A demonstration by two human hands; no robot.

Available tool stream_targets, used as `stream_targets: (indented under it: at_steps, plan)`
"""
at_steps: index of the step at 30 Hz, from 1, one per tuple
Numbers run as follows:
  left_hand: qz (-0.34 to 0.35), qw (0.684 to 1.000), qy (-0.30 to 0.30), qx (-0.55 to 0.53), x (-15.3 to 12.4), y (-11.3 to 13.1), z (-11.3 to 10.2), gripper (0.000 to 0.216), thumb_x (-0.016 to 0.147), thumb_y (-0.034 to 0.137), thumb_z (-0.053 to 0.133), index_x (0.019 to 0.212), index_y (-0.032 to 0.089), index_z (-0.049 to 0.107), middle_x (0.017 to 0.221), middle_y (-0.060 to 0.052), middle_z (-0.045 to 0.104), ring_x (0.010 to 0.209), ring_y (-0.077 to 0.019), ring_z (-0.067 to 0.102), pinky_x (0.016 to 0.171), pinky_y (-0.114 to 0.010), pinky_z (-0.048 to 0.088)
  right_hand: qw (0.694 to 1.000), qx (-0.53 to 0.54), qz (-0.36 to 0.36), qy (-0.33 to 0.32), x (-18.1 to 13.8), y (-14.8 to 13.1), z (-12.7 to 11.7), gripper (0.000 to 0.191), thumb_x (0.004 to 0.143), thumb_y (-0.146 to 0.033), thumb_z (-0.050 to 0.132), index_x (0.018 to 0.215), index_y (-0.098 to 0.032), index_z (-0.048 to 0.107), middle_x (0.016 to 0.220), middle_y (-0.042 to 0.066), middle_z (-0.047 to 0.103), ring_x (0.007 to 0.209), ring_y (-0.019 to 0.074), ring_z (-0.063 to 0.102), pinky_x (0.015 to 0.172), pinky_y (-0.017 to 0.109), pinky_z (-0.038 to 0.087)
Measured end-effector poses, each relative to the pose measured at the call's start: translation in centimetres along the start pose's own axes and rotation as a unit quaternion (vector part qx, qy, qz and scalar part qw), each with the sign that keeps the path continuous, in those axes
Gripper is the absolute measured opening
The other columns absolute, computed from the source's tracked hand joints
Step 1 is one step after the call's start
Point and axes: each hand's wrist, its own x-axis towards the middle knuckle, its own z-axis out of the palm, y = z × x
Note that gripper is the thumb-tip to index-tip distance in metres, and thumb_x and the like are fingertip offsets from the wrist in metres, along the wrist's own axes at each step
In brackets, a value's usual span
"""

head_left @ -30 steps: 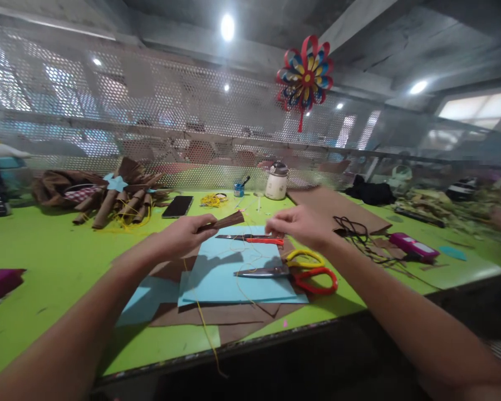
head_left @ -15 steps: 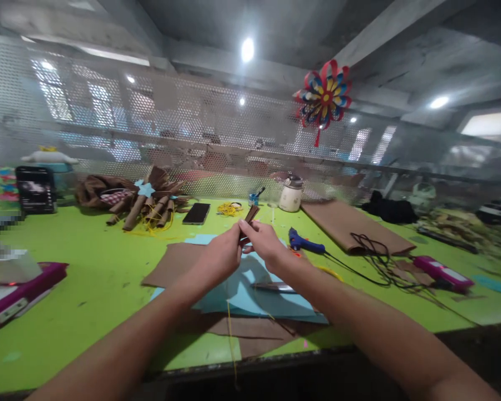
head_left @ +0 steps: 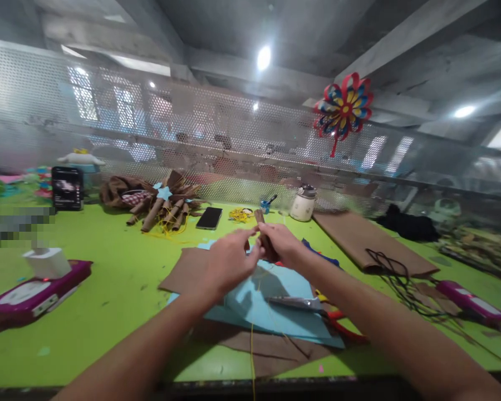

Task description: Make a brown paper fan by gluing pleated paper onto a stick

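Observation:
My right hand [head_left: 281,244] is closed around a small brown paper roll [head_left: 260,217], its top end sticking up above the fingers. Beside the roll's near side, my left hand [head_left: 231,259] has its thumb and fingers drawn together; what is between them, if anything, I cannot make out. A thin yellow string [head_left: 253,340] runs down below the hands, over light-blue paper sheets [head_left: 242,303] and past the table edge. Scissors [head_left: 294,302] with red handles lie on the sheets, partly behind my right forearm. Brown paper [head_left: 181,270] lies under the blue sheets.
Brown paper rolls [head_left: 152,214] with yellow string, a black phone [head_left: 209,218], a yellow string tangle [head_left: 240,215] and a cream jar [head_left: 303,204] stand at the back. A blue glue gun [head_left: 323,253], black cable [head_left: 386,267] and purple power strips [head_left: 37,295] flank my arms.
The view has swung a little left. The paper roll is now more upright in my right hand, and my left fingers have come off its upper part and sit lower beside it.

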Motion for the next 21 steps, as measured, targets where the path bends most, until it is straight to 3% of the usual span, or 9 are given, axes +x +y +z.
stream_targets:
  at_steps: [2, 4, 6, 8, 11, 13, 16, 19, 21]
  plan:
    - [0.033, 0.994, 0.088, -0.056, 0.6, -0.7, -0.9, 0.023, 0.084, 0.017, 0.045, 0.097, 0.016, 0.064, 0.087, -0.006, 0.064, 0.082, -0.0182, 0.06, 0.076, -0.032, 0.048, 0.996, -0.041, 0.033, -0.077, -0.4, -1.2, -1.3, 0.024, 0.086, -0.036, 0.052, 0.083, -0.015, 0.061, 0.046, -0.005, 0.051, 0.033, 0.0068, 0.04, 0.034, 0.018, 0.026]
    - [0.086, 0.984, 0.118, -0.104, 1.0, -1.2, -1.8, 0.027, 0.08, 0.012, 0.046, 0.101, 0.014, 0.063, 0.096, -0.009, 0.062, 0.09, -0.0183, 0.058, 0.083, -0.032, 0.048, 0.978, -0.1, 0.061, -0.174, -0.6, -2.6, -2.4, 0.022, 0.083, -0.033, 0.061, 0.076, -0.013, 0.064, 0.046, -0.003, 0.054, 0.033, 0.0071, 0.041, 0.033, 0.019, 0.026]
    - [0.136, 0.979, 0.069, -0.138, 1.3, -1.5, -2.4, 0.042, 0.076, 0.008, 0.047, 0.115, 0.016, 0.059, 0.114, -0.01, 0.058, 0.103, -0.0185, 0.056, 0.089, -0.032, 0.046, 0.922, -0.237, 0.021, -0.305, -0.7, -3.9, -3.1, 0.028, 0.087, -0.036, 0.057, 0.071, -0.014, 0.063, 0.049, -0.002, 0.056, 0.037, 0.0066, 0.044, 0.037, 0.019, 0.03]
    - [0.156, 0.976, -0.041, -0.145, 1.4, -1.5, -2.8, 0.051, 0.075, 0.012, 0.051, 0.126, 0.017, 0.052, 0.122, -0.01, 0.057, 0.106, -0.02, 0.055, 0.091, -0.033, 0.045, 0.87, -0.328, -0.024, -0.366, -0.5, -4.9, -3.6, 0.034, 0.09, -0.037, 0.051, 0.068, -0.014, 0.062, 0.05, -0.002, 0.055, 0.04, 0.0061, 0.045, 0.039, 0.019, 0.032]
    - [0.117, 0.968, -0.185, -0.121, 1.6, -1.2, -2.9, 0.049, 0.081, 0.021, 0.052, 0.129, 0.015, 0.05, 0.105, -0.009, 0.066, 0.087, -0.0183, 0.061, 0.077, -0.03, 0.046, 0.841, -0.386, -0.045, -0.375, -0.2, -5.7, -3.9, 0.039, 0.091, -0.041, 0.048, 0.067, -0.014, 0.063, 0.048, -0.002, 0.054, 0.04, 0.0061, 0.044, 0.039, 0.019, 0.032]
    - [0.087, 0.965, -0.231, -0.093, 1.6, -1.0, -2.9, 0.044, 0.086, 0.025, 0.048, 0.129, 0.016, 0.051, 0.091, -0.007, 0.069, 0.072, -0.0158, 0.059, 0.067, -0.027, 0.044, 0.842, -0.391, -0.028, -0.371, -0.2, -6.0, -4.1, 0.039, 0.091, -0.041, 0.048, 0.069, -0.013, 0.064, 0.046, -0.002, 0.054, 0.037, 0.0059, 0.043, 0.037, 0.019, 0.03]
    - [0.079, 0.964, -0.247, -0.062, 1.8, -0.8, -2.9, 0.035, 0.089, 0.03, 0.045, 0.118, 0.017, 0.059, 0.083, -0.005, 0.068, 0.065, -0.0143, 0.056, 0.061, -0.026, 0.039, 0.846, -0.355, 0.01, -0.398, -0.6, -6.3, -4.6, 0.026, 0.086, -0.035, 0.054, 0.076, -0.014, 0.065, 0.049, -0.003, 0.057, 0.037, 0.0059, 0.046, 0.037, 0.018, 0.031]
    - [0.079, 0.973, -0.212, -0.037, 2.3, -0.8, -3.2, 0.023, 0.085, 0.031, 0.051, 0.096, 0.017, 0.066, 0.075, -0.003, 0.065, 0.063, -0.0134, 0.053, 0.058, -0.025, 0.035, 0.86, -0.317, 0.03, -0.398, -1.2, -6.8, -5.3, 0.009, 0.077, -0.023, 0.062, 0.08, -0.014, 0.064, 0.057, -0.003, 0.062, 0.044, 0.0067, 0.053, 0.042, 0.018, 0.037]
    - [0.072, 0.979, -0.186, -0.036, 2.8, -0.9, -3.6, 0.021, 0.082, 0.033, 0.054, 0.085, 0.016, 0.066, 0.07, -0.001, 0.062, 0.062, -0.013, 0.051, 0.058, -0.024, 0.033, 0.877, -0.303, 0.032, -0.371, -1.5, -7.2, -5.9, 0.009, 0.075, -0.021, 0.064, 0.08, -0.014, 0.065, 0.06, -0.003, 0.064, 0.047, 0.0071, 0.054, 0.046, 0.019, 0.041]
